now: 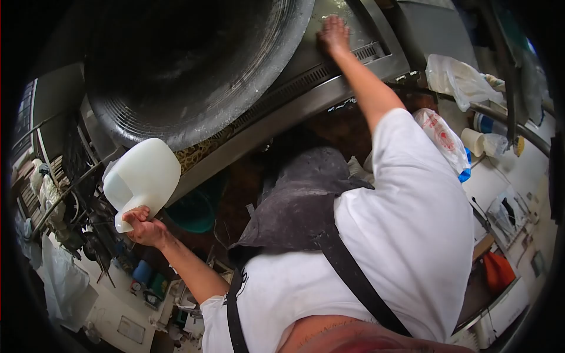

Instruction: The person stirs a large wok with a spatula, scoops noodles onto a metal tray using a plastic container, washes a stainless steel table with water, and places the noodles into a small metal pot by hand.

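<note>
My left hand [147, 227] is closed around the handle end of a white plastic jug [150, 170]. The jug is tilted, with its narrow neck toward me and its wide body beside the rim of a big dark round metal pan [259, 76]. My right arm reaches forward, and my right hand [335, 36] lies on the wet metal worktop [315, 53] to the right of the pan. Its fingers look stretched out, and I see nothing held in them. The inside of the pan is too dark to make out.
A slotted metal strip [312, 78] runs along the worktop's front edge. Below stands a green basin [197, 206]. Plastic bags [462, 79] hang on a rail at right. Cluttered tools and bags [62, 282] are at left. I wear a dark apron [294, 206].
</note>
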A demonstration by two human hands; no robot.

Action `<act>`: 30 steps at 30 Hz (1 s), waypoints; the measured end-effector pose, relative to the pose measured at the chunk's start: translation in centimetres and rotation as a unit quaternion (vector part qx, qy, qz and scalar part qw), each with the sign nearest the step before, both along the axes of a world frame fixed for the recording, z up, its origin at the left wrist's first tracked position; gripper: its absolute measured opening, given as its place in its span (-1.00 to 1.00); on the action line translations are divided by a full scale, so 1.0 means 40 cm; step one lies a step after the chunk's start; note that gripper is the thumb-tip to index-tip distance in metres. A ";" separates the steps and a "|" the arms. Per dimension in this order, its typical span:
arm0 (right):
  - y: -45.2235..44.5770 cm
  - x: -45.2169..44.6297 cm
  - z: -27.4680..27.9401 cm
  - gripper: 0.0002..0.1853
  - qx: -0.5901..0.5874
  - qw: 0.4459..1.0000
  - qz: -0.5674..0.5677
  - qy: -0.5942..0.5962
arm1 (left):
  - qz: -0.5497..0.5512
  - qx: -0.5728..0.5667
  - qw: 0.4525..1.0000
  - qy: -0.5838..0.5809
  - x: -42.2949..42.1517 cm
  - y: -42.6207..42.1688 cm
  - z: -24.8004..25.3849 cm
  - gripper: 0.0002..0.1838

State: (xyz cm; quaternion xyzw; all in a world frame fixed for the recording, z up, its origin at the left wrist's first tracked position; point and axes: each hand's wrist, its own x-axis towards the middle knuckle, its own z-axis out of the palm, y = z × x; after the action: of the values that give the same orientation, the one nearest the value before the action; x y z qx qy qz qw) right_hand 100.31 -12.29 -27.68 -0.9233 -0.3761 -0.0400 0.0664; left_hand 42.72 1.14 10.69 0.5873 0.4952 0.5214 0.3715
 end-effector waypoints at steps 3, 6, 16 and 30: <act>0.092 -0.321 -0.012 -0.27 0.133 0.987 0.031 0.085 | -0.009 -0.001 1.000 -0.005 -0.027 -0.003 0.017 -0.51; 0.183 -0.701 0.058 -0.28 0.086 0.968 0.139 0.192 | -0.018 0.002 1.000 -0.023 -0.038 -0.011 0.042 -0.53; 0.125 -0.780 0.203 -0.32 -0.143 0.861 0.329 0.360 | 0.020 0.017 0.999 -0.040 -0.254 -0.018 0.017 -0.55; 0.410 -1.358 0.138 -0.42 -0.113 0.948 0.146 0.259 | 0.037 0.005 0.996 -0.078 -0.782 -0.058 -0.086 -0.69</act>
State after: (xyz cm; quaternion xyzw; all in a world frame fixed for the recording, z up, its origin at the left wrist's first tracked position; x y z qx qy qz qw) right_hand 45.99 4.11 -22.18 -0.8384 -0.4786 0.2534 0.0620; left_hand 11.43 -1.18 7.25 0.5273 0.4837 0.5817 0.3867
